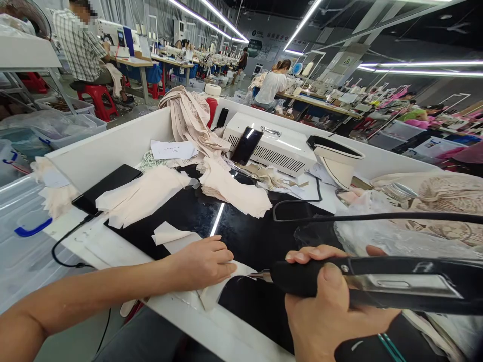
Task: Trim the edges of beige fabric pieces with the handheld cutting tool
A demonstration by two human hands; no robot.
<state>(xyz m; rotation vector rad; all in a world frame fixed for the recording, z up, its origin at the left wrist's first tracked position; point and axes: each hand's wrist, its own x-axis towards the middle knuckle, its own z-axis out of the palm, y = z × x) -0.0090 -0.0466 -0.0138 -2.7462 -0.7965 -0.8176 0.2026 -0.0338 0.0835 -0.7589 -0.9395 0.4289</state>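
My left hand (pixel 206 262) lies flat, unclenched, on the cloth (pixel 212 293); right of it, my right hand (pixel 324 306) clamps the tool (pixel 377 282), its long axis pointing at the cloth's right corner.

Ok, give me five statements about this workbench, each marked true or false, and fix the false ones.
1. The person's right grip is closed around a black handheld tool with a silver panel. True.
2. The person's left grip hangs clear of any material. False: it rests on a thin, pale, flat piece.
3. A black rectangular phone stands in front of a white box with slotted vents. True.
4. A white rectangular printed paper lies right of the phone in this view. False: it lies left.
5. The tool's slim metal tip points toward the pale piece. True.
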